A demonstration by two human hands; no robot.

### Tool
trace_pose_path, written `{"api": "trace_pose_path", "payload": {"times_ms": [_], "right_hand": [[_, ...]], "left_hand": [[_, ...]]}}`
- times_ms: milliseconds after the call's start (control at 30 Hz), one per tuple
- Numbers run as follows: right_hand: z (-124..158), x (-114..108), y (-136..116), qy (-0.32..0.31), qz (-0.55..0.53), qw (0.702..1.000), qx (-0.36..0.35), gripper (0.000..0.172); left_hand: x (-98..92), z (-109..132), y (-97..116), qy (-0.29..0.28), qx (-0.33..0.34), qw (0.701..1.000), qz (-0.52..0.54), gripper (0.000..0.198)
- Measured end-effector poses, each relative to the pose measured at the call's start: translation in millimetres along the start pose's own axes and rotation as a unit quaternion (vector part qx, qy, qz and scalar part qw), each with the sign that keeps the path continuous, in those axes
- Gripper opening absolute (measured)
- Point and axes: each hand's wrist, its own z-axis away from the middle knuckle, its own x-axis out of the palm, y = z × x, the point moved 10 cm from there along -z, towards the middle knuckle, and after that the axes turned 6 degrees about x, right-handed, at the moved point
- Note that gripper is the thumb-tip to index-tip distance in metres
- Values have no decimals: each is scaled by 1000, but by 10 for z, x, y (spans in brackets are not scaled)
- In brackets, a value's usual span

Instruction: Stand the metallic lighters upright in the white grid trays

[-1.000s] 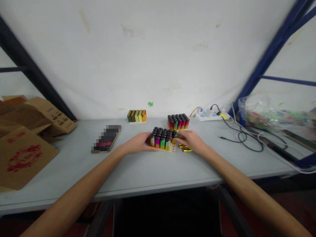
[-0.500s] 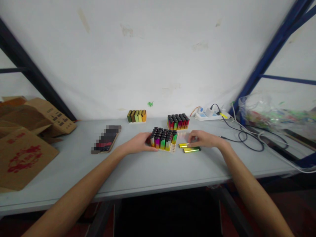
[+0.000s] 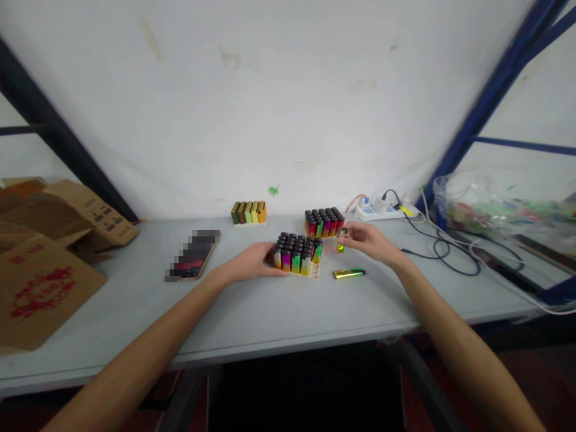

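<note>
My left hand [image 3: 260, 261] grips the left side of a pale tray [image 3: 315, 271] packed with upright, shiny multicoloured lighters [image 3: 294, 255] with black tops. Empty slots show at the tray's right end. To the right, my right hand [image 3: 365, 240] pinches a lighter [image 3: 341, 246] upright just above the table, its yellow lower end showing below the fingers. One yellow-green lighter [image 3: 350, 273] lies flat on the table in front of that hand. Behind stands a second block of red and pink lighters [image 3: 324, 223].
A tray of yellow, green and brown lighters [image 3: 249, 213] stands against the wall. On the left are a phone [image 3: 195, 255] and cardboard boxes [image 3: 58, 270]. A power strip [image 3: 382, 210], looping cables [image 3: 443, 246] and a clear plastic bag [image 3: 481, 204] occupy the right.
My right hand has picked one of the two lying lighters off the table, raised it and turned it upright, moving slightly away from me. My left hand stays at the tray.
</note>
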Motion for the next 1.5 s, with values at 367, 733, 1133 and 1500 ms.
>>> {"api": "trace_pose_path", "payload": {"times_ms": [367, 733, 1133, 1500], "right_hand": [[37, 285, -148, -73, -140, 987, -7, 39], [-45, 349, 176, -4, -234, 965, 119, 55], [-40, 426, 263, 45, -165, 974, 145, 45], [-74, 342, 44, 19, -203, 977, 61, 55]], "left_hand": [[2, 2, 6, -5, -8, 1000, 4, 62], [1, 1, 7, -5, -7, 1000, 8, 63], [14, -1, 2, -11, -3, 1000, -5, 64], [3, 4, 11, -4, -4, 1000, 14, 63]]}}
